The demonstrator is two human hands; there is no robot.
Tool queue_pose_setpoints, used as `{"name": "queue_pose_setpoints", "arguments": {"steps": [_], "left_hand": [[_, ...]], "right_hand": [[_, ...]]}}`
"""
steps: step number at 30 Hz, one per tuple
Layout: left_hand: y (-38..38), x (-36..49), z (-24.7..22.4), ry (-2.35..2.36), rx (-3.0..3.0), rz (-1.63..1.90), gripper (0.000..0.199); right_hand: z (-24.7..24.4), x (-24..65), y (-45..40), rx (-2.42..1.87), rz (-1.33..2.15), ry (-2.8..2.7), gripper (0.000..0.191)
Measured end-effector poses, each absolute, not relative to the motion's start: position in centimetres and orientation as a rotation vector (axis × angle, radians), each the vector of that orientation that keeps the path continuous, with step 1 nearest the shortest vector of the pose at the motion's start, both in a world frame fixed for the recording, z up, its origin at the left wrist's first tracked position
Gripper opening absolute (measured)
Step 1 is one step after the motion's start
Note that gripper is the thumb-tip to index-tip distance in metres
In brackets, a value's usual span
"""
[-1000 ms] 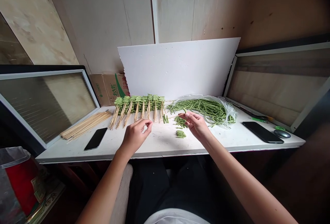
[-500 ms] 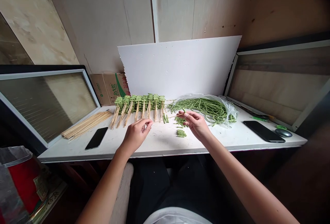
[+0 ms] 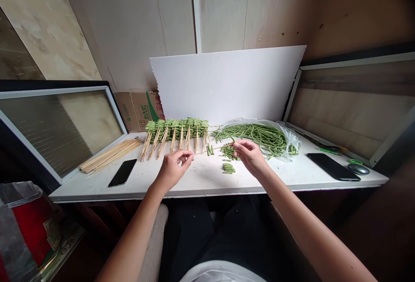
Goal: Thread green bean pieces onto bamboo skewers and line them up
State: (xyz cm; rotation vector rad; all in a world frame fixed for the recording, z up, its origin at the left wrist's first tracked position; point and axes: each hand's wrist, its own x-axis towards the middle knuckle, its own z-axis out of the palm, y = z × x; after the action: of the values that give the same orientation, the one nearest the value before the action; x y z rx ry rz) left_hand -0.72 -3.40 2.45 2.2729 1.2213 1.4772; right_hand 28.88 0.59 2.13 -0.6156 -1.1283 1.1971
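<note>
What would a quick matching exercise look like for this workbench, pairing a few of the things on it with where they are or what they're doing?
Things:
1. loose wooden skewers
2. long green beans
3. cardboard box
4. right hand

Places or states:
A. inside a clear plastic bag
B. holding a thin skewer
C. lying in a pile at the left
D. standing at the back left corner

Right pairs: 1-C, 2-A, 3-D, 4-B
</note>
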Motion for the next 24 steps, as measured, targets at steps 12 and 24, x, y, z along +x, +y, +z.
{"name": "queue_pose_setpoints", "arguments": {"steps": [12, 24], "left_hand": [[-3.1, -1.0, 2.0, 1.179, 2.284, 1.438, 0.02], [-2.4, -1.0, 1.1, 1.123, 2.288, 1.506, 0.017]], "right_hand": [[1.7, 28.1, 0.6, -0.57, 1.248, -1.066, 0.025], [2.5, 28.7, -0.1, -0.663, 1.056, -1.236, 0.027]]}}
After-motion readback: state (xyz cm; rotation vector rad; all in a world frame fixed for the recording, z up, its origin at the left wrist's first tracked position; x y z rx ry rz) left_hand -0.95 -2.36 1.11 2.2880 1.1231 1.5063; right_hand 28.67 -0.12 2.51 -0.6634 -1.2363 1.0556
